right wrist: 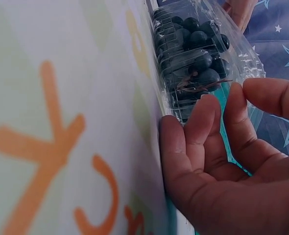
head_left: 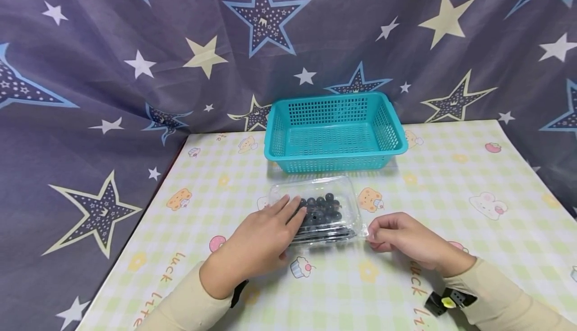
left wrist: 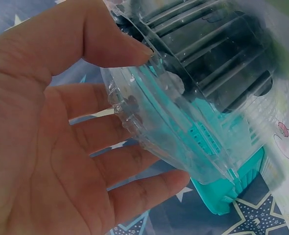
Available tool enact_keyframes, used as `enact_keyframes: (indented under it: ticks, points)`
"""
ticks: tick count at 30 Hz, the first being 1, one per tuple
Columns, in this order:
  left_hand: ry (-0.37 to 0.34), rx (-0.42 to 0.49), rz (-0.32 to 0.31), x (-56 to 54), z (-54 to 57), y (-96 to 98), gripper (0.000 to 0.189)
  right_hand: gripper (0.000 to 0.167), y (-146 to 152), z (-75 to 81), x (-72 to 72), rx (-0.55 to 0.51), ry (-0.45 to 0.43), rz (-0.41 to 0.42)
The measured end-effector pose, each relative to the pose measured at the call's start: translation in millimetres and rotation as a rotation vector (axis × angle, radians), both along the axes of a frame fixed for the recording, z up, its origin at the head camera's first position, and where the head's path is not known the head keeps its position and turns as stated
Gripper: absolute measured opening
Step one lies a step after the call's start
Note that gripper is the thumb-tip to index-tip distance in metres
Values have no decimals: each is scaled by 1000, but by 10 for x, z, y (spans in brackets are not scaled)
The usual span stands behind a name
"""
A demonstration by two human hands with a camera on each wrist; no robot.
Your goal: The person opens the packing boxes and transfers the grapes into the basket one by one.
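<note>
A clear plastic clamshell box lies on the table, with dark grapes and a bit of thin stem showing through it. My left hand rests over the box's left side, fingers spread nearly straight across the top. In the left wrist view its thumb lies along the ridged plastic edge. At the front right corner, my right hand pinches the plastic edge between thumb and forefinger. Its other fingers are bent close by the box.
Behind the box stands a turquoise slatted basket, near the back edge of the table. A checked cloth with printed cartoons covers the table. The star-patterned curtain hangs behind and to the left.
</note>
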State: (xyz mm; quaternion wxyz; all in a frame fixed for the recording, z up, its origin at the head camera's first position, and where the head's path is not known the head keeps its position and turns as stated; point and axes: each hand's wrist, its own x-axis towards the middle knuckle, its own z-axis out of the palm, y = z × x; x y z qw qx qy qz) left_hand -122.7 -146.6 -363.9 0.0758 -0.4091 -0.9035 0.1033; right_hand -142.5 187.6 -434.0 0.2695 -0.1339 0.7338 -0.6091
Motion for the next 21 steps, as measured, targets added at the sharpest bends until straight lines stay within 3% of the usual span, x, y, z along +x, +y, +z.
enact_keyframes:
  ticks: [21]
  points:
    - [58,-48,-18,19,5,20,83,19,3,-3,4,-1,14,19]
